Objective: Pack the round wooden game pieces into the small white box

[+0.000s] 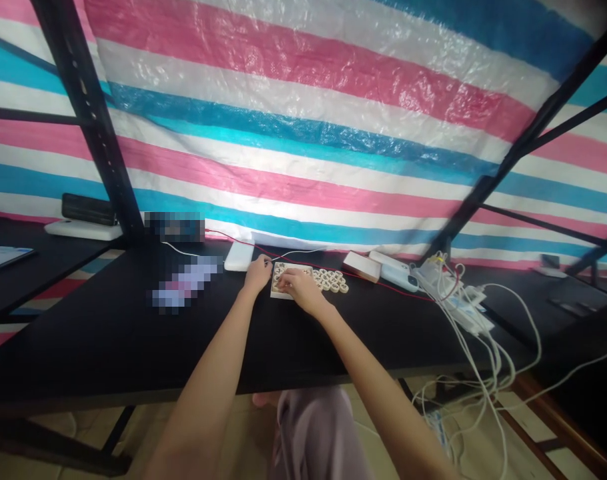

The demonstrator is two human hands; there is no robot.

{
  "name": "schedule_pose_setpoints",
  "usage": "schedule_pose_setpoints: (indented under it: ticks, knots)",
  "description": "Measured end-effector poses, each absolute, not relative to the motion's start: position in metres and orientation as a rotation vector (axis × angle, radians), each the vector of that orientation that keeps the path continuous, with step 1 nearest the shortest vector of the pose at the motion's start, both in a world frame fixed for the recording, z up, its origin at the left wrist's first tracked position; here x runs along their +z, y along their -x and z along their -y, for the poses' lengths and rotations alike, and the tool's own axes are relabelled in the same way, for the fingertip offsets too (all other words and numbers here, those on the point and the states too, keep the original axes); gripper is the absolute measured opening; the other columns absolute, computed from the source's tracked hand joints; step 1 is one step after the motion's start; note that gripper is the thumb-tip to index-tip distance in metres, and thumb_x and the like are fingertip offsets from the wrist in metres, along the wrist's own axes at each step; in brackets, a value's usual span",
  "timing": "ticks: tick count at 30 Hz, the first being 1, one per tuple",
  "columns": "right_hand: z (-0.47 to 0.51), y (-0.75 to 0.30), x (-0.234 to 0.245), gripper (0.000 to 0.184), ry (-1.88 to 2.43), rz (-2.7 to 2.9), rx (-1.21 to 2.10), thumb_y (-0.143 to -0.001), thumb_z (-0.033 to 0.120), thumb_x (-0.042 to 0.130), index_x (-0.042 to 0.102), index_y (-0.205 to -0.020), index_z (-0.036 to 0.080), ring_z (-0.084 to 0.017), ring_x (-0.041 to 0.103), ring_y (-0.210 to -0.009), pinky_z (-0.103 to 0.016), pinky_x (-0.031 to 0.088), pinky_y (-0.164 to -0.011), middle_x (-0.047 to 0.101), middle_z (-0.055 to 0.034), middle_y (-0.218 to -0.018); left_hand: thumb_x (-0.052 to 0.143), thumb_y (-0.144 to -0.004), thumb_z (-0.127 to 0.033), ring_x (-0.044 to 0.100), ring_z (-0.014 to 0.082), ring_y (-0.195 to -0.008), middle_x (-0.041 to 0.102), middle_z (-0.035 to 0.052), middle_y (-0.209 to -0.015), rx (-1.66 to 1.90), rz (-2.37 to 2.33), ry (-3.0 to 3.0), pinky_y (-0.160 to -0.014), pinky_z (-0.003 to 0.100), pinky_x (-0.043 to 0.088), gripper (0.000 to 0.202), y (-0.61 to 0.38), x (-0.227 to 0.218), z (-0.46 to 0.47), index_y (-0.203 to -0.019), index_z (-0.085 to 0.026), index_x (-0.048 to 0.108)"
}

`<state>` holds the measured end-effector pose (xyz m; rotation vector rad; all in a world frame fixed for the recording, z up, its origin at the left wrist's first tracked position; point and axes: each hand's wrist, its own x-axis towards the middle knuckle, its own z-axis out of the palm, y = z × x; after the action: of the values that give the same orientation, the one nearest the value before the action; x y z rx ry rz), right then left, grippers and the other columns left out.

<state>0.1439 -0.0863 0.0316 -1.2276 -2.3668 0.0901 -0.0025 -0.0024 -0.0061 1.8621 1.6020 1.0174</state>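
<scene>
A shallow white box (282, 295) with Chinese chess pieces (283, 267) in it lies on the black table. My right hand (301, 288) reaches over the box, thumb and fingers pinched at a round piece among the others. That piece is mostly hidden by the fingers. At the box's left edge my left hand (258, 275) is closed, its fingers curled; what it grips, if anything, is too small to make out. Loose round Chinese chess pieces (333, 283) lie close together just right of the box.
Behind my left hand is a white slab-like device (239, 255). A small box (362, 266) and a power bank (399, 275) lie to the right, near tangled white cables (476, 320) and power strips. A red cable crosses behind. Black metal posts (91, 120) frame a striped sheet (303, 153).
</scene>
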Motion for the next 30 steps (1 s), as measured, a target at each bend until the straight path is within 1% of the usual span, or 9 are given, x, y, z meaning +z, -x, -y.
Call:
schedule_pose_setpoints:
  ticks: [4,6,7,10,14,19,22,24,30]
  knots:
    - [0.081,-0.141,0.032,0.006,1.302,2.254,0.254,-0.073,0.014,0.064,0.062,-0.069,0.018,-0.012,0.054,-0.073,-0.023,0.04,-0.068,0.06,-0.0002,-0.082,0.042,-0.082,-0.018,0.062,0.0169,-0.072,0.065,0.0057,-0.077,1.035,-1.632,-1.893,-0.074,0.029,0.045,0.027,0.002,-0.004,0.007,-0.108,-0.014,0.05]
    - [0.078,-0.139,0.031,0.005,1.345,2.19,0.295,-0.07,0.017,0.067,0.063,-0.073,0.018,-0.011,0.052,-0.067,-0.024,0.041,-0.066,0.058,0.0001,-0.079,0.043,-0.082,-0.018,0.061,0.0173,-0.073,0.065,0.0065,-0.08,1.023,-1.639,-1.911,-0.074,0.029,0.045,0.028,0.002,-0.003,0.008,-0.109,-0.014,0.049]
    - [0.077,-0.137,0.029,0.009,1.351,2.16,0.312,-0.069,0.018,0.068,0.063,-0.076,0.017,-0.01,0.052,-0.066,-0.024,0.041,-0.066,0.057,0.0,-0.079,0.043,-0.082,-0.018,0.061,0.0174,-0.074,0.065,0.0066,-0.081,1.015,-1.644,-1.914,-0.074,0.029,0.044,0.028,0.002,-0.002,0.009,-0.109,-0.015,0.049]
    - [0.075,-0.133,0.024,0.013,1.32,2.112,0.356,-0.07,0.019,0.068,0.063,-0.082,0.016,-0.009,0.051,-0.064,-0.024,0.043,-0.067,0.053,-0.001,-0.084,0.043,-0.081,-0.018,0.061,0.0176,-0.075,0.064,0.006,-0.082,1.009,-1.658,-1.896,-0.074,0.029,0.044,0.028,0.002,-0.003,0.009,-0.108,-0.015,0.05]
    - [0.076,-0.132,0.021,0.006,1.327,2.097,0.36,-0.07,0.016,0.066,0.064,-0.075,0.015,-0.008,0.051,-0.064,-0.024,0.044,-0.068,0.051,-0.0024,-0.086,0.044,-0.081,-0.018,0.061,0.0179,-0.077,0.064,0.0058,-0.081,1.024,-1.634,-1.888,-0.076,0.03,0.044,0.027,0.001,-0.004,0.009,-0.108,-0.016,0.05]
    - [0.078,-0.141,0.028,0.01,1.453,2.062,0.487,-0.065,0.006,0.064,0.061,-0.069,0.015,-0.009,0.053,-0.063,-0.023,0.042,-0.065,0.056,0.0002,-0.075,0.042,-0.082,-0.015,0.06,0.0186,-0.08,0.065,0.0074,-0.086,0.986,-1.658,-1.901,-0.08,0.031,0.044,0.027,0.0,0.0,0.014,-0.106,-0.016,0.052]
    - [0.078,-0.144,0.029,0.008,1.481,2.035,0.512,-0.065,0.015,0.067,0.059,-0.067,0.016,-0.011,0.053,-0.065,-0.024,0.041,-0.064,0.057,0.0015,-0.069,0.04,-0.082,-0.015,0.06,0.0192,-0.083,0.065,0.0085,-0.09,0.966,-1.661,-1.917,-0.081,0.032,0.043,0.026,0.0,0.001,0.015,-0.105,-0.016,0.054]
    - [0.078,-0.141,0.027,0.012,1.498,2.013,0.462,-0.063,0.02,0.069,0.059,-0.067,0.017,-0.011,0.053,-0.065,-0.025,0.04,-0.064,0.057,0.0016,-0.068,0.04,-0.082,-0.015,0.06,0.0193,-0.085,0.065,0.0086,-0.091,0.958,-1.661,-1.936,-0.081,0.032,0.043,0.027,0.0,0.001,0.015,-0.105,-0.016,0.054]
    - [0.081,-0.122,0.02,0.012,1.477,1.893,0.367,-0.063,0.023,0.068,0.058,-0.066,0.018,-0.012,0.054,-0.061,-0.025,0.04,-0.062,0.06,0.0016,-0.066,0.038,-0.083,-0.015,0.059,0.0202,-0.091,0.065,0.0089,-0.095,0.93,-1.677,-1.978,-0.083,0.031,0.043,0.027,0.001,0.0,0.014,-0.102,-0.016,0.058]
